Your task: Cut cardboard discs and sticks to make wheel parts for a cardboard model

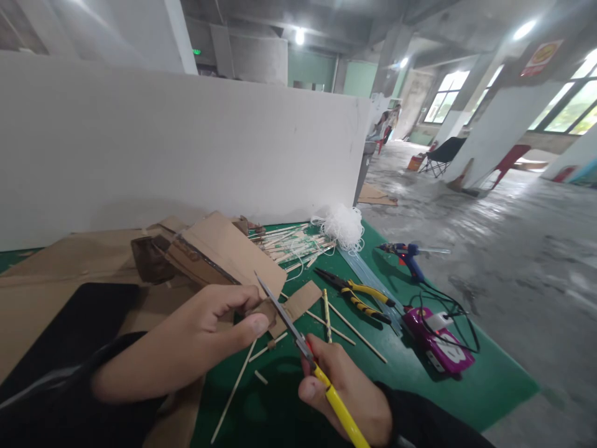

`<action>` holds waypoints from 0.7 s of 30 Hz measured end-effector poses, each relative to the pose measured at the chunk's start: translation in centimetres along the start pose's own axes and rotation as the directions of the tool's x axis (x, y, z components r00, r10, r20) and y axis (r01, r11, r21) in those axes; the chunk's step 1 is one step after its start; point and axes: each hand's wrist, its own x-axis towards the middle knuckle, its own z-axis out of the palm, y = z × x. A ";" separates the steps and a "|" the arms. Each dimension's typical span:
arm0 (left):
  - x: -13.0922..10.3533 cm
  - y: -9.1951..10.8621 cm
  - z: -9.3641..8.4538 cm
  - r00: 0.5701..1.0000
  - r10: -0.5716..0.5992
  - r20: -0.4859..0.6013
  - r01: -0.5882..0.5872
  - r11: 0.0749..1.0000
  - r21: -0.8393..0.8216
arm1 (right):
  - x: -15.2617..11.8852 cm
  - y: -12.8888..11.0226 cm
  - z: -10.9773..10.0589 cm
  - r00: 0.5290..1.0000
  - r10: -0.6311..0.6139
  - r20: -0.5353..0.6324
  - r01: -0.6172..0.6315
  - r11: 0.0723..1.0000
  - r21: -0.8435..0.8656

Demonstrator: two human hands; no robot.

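Observation:
My right hand (342, 379) is closed round a pair of scissors (291, 326) with a yellow handle. The blades point up and left, looking nearly closed. Between thumb and fingers, my left hand (219, 330) pinches a small cardboard piece (265, 308) right beside the blades, partly hidden by my fingers. Behind the blades is a cardboard strip (305, 298); whether it joins the pinched piece I cannot tell. Thin wooden sticks (357, 333) lie around my hands, along with a short cut stick (261, 377).
A folded cardboard box (228, 246) and a black flat object (69, 336) lie left. Pliers (357, 295), a blue glue gun (408, 258), a purple power strip (438, 342), clear glue sticks (366, 277) and white cord (342, 227) lie on the green table (494, 386). A white panel (186, 143) stands behind.

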 end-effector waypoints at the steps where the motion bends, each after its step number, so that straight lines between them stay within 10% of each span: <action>1: 0.0 -0.1 -0.1 0.996 -0.015 0.091 0.018 0.999 -0.027 | 0.0 0.0 0.0 1.000 0.001 0.003 -0.001 1.000 0.007; 21: -0.3 -1.0 0.0 0.978 -0.105 0.178 0.166 0.911 -0.377 | -0.1 0.6 0.2 0.998 0.066 -0.009 -0.067 0.997 -0.050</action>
